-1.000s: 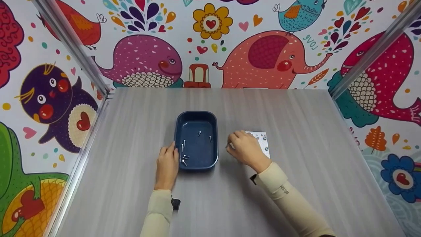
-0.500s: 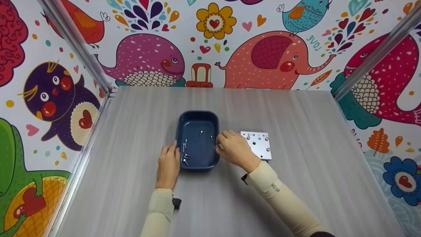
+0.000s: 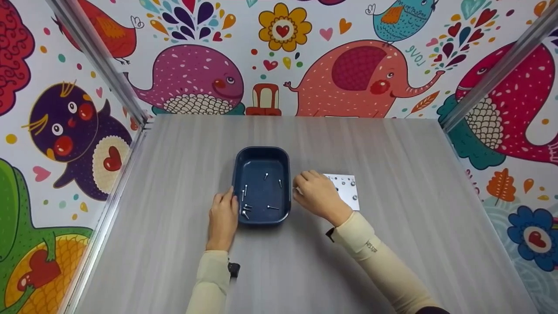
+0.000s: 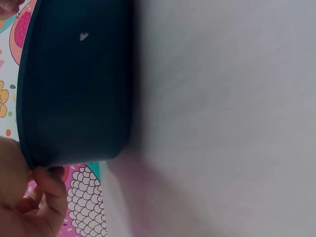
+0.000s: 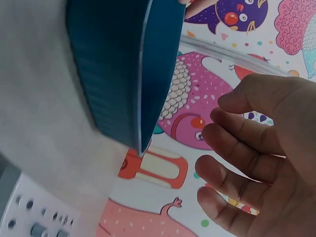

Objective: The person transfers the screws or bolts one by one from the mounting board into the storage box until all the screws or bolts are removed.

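A dark blue plastic bin [image 3: 263, 148] stands on the table, with several small metal screws [image 3: 273, 207] lying on its floor. At its left side, my left hand [image 3: 222, 220] holds the rim, thumb and fingers at the edge in the left wrist view. Just off the opposite side is my right hand [image 3: 320, 194], its fingers loosely bent with nothing between them in the right wrist view. Partly behind that hand lies a silver-white plate [image 3: 347, 192] with holes and several bolt heads; the right wrist view shows its corner [image 5: 29, 217].
The grey wood-look tabletop [image 3: 192, 152] carries the bin and plate. Printed cartoon walls [image 3: 196, 78] enclose the back and sides, with metal rails [image 3: 100, 65] at the corners.
My right hand moved left from over the plate to the bin's right rim, then drew back slightly. One more screw now lies in the bin's lower right. My left hand stayed put.
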A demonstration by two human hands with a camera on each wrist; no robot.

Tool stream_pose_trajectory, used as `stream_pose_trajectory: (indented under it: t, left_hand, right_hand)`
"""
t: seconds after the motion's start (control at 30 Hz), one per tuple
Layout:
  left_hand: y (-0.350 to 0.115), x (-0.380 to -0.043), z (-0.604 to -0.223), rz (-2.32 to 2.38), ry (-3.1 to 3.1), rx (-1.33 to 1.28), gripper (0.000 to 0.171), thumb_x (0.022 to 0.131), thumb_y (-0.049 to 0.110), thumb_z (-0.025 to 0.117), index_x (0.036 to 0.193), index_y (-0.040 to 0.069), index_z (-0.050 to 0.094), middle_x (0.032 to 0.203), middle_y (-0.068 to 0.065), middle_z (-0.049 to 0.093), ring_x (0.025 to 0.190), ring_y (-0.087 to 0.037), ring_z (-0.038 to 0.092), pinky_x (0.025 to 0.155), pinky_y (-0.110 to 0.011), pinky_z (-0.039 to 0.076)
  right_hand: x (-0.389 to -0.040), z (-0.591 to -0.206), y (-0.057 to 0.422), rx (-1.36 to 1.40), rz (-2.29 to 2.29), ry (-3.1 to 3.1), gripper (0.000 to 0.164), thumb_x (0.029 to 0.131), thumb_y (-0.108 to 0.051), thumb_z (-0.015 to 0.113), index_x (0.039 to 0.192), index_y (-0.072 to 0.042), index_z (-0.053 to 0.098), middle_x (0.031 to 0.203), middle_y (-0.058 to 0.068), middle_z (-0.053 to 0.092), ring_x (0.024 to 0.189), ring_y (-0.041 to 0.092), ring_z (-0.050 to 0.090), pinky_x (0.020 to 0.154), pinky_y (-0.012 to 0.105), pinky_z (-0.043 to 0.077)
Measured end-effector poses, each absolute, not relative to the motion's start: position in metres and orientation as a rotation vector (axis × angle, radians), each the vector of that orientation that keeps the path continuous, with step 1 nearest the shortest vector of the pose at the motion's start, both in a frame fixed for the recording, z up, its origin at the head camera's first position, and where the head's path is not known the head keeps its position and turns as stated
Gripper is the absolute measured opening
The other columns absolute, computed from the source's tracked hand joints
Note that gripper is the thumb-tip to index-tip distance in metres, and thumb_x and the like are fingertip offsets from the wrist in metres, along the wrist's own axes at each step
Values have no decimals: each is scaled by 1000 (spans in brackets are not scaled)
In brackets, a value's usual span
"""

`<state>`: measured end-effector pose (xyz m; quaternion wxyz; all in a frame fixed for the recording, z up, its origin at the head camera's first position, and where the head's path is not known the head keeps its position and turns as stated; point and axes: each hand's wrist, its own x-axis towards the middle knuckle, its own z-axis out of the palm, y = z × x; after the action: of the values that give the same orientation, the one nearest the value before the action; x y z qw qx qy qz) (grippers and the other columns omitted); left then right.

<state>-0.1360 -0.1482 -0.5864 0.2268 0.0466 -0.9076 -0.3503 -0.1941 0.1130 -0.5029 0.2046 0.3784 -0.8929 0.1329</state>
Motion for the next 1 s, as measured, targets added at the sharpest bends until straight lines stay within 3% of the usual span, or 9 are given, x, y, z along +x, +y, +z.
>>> stream_pose_trajectory:
  t: [0.37,1.0]
  left_hand:
    - [-148,-136,-586,-965,-2489,112,31,99,4,62,128,-7,64,103,-22,62,91,-36,67,78,-44,58]
    - [-148,-136,-587,-981,-2485,126,31,98,4,63,128,-7,64,103,-22,62,90,-36,66,78,-45,57]
  right_hand:
    - [-205,-501,155,963,375,-2568,1,84,-5,68,84,-5,67,79,6,62,72,26,60,60,39,53]
    - [-221,-515,215,724,388,-2688,8,81,-4,74,86,-2,69,82,9,63,72,29,62,60,46,54]
